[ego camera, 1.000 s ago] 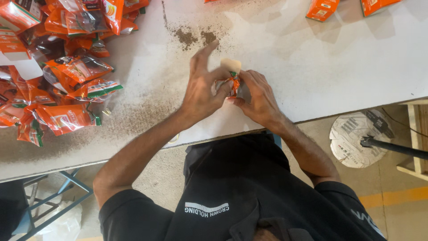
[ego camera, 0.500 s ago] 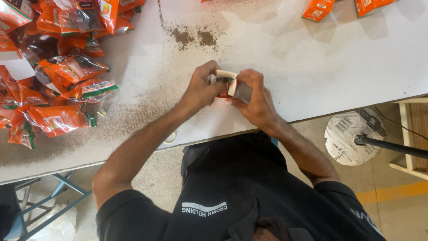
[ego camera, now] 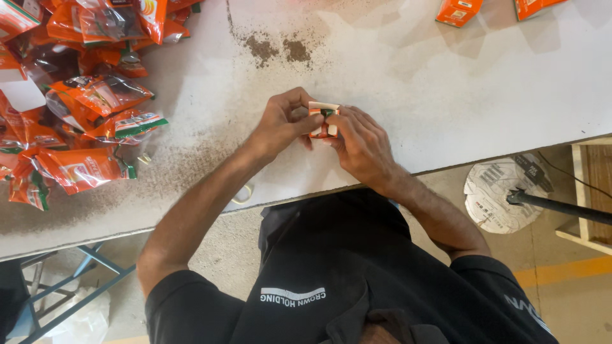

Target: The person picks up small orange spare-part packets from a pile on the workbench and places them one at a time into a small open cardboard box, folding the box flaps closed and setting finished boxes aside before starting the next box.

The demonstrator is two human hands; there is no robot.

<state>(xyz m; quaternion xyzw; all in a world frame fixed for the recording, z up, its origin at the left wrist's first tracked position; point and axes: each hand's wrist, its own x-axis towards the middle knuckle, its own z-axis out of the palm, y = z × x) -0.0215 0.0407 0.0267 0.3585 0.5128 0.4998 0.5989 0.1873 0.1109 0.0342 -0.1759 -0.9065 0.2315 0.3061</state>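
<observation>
Near the front edge of a white work table [ego camera: 446, 95], both hands close around a small carton [ego camera: 323, 118], a squarish cardboard box in orange and white with a touch of green on its face. The left hand [ego camera: 280, 124] curls its fingers over the carton's top left corner with the thumb pressed across the front; the right hand [ego camera: 362, 145] grips the other side, fingertips on the box's right edge. Carton and hands sit just above the tabletop, close to its centre. How much of the box is covered cannot be judged, since fingers hide its lower half and both sides, and whether its flaps are tucked in is too small to tell.

Matte and scuffed, the table surface carries a dusting of brown powder [ego camera: 277, 50], thickest in two dark patches beyond the hands and thinning into a speckled smear toward the left. A heap of glossy orange pouches [ego camera: 83, 102] lies at the left, crinkled plastic film with clear windows and green trim, several overlapping and cut off by the frame. Two more orange cartons [ego camera: 457, 11] lie at the far right edge, cropped at the top. Below the table, a round pale fan base [ego camera: 500, 194] rests on the concrete floor, with a dark pole leading off to the right.
</observation>
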